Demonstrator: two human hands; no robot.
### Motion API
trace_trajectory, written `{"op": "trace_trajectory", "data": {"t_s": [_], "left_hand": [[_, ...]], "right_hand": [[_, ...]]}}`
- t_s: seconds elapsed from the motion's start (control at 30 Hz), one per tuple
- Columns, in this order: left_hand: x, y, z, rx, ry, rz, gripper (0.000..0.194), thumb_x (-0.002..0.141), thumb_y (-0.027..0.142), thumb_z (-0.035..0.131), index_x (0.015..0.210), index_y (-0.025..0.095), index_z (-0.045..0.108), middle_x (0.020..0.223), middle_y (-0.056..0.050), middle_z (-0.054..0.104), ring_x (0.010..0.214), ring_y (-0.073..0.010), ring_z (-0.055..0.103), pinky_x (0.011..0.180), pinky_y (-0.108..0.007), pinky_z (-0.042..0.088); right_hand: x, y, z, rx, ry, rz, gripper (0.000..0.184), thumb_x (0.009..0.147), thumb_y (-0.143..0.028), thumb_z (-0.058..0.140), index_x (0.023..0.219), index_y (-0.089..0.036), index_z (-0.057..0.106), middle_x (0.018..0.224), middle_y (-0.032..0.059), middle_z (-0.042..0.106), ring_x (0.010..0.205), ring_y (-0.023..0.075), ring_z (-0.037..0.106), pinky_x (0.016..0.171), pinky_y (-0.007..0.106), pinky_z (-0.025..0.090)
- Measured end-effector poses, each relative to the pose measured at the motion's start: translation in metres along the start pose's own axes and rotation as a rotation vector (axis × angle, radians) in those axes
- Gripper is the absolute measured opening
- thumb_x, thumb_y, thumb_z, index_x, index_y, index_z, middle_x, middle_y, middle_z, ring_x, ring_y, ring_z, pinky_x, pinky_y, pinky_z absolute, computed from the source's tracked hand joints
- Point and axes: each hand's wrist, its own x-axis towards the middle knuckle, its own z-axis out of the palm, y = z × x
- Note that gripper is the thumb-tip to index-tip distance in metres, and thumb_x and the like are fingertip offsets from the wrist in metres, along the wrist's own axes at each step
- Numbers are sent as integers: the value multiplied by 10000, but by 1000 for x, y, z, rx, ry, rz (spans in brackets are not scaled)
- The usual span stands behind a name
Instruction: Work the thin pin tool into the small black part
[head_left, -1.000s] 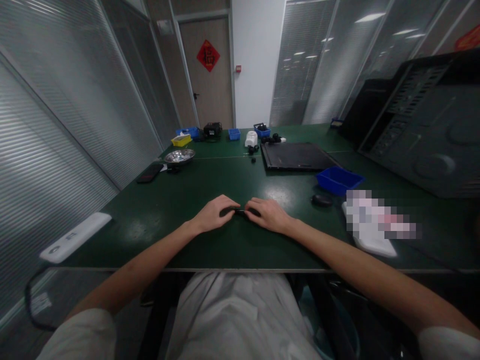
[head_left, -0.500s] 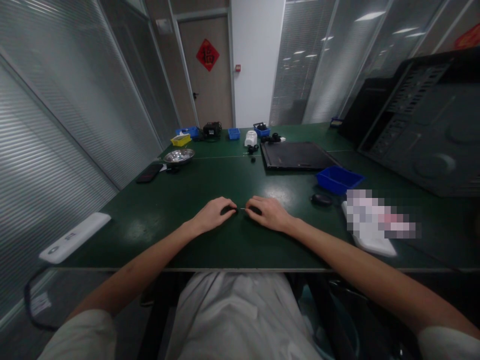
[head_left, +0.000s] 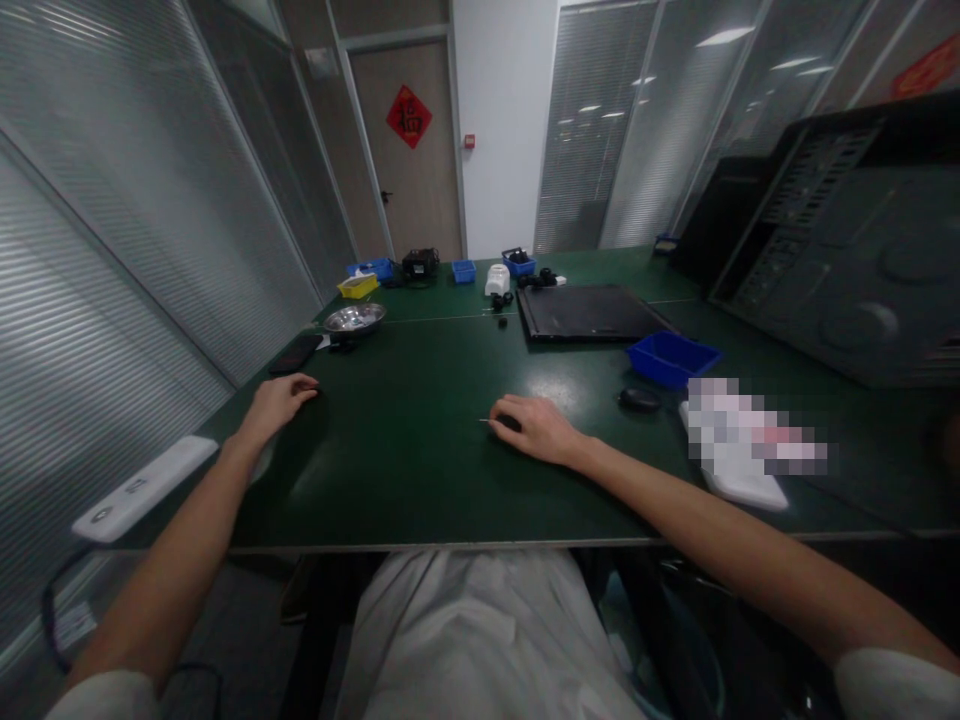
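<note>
My right hand (head_left: 536, 428) rests on the green table (head_left: 420, 450) near its middle, fingers curled around a small dark tool (head_left: 501, 422) whose thin metal tip pokes out to the left. My left hand (head_left: 279, 400) has reached out to the table's left side, fingers curled down onto something small and dark that I cannot make out. A black phone (head_left: 296, 352) lies just beyond the left hand.
A steel bowl (head_left: 355, 318), yellow and blue bins (head_left: 463, 270) and a white device (head_left: 496, 279) stand at the far end. A black flat panel (head_left: 589, 312), a blue tray (head_left: 673, 358) and a dark mouse-like object (head_left: 639, 399) lie to the right. A white bar (head_left: 142, 487) sits at the left edge.
My left hand left the spot beside my right hand and moved far left across the table. The right hand stayed put with the small tool.
</note>
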Motion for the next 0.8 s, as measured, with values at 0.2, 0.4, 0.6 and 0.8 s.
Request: {"op": "trace_trajectory", "data": {"t_s": [0.2,0.4,0.6,0.8], "left_hand": [[-4,-69,-20,99,162,-277,314,925,237,691,1193,75,717,1091,-97,747,964,-201,663,895,-276,461],[-4,-74,-18,99,209,-334,315,937,240,676,1201,78,733,1107,-101,751,983,-200,664,907,-271,463],[-3,-80,-14,131,222,-327,301,949,252,648,1169,78,757,1101,-110,758,1004,-211,664,955,-295,456],[-5,-82,-13,158,222,-244,327,944,207,603,1190,39,738,1114,-163,738,1045,-263,637,983,-361,438]], "right_hand": [[1,1,0,-9,-26,18,187,1028,-361,538,1066,-224,660,1002,35,694,778,153,606,652,266,348],[0,1,0,-8,-25,14,179,1026,-363,545,1060,-229,657,983,26,691,777,154,607,669,272,360],[0,2,-1,-4,-26,2,178,1023,-361,547,1066,-227,657,984,29,693,799,160,616,672,272,367],[1,0,-3,17,-24,8,182,1024,-359,544,1055,-222,660,985,33,698,817,165,624,694,275,382]]}}
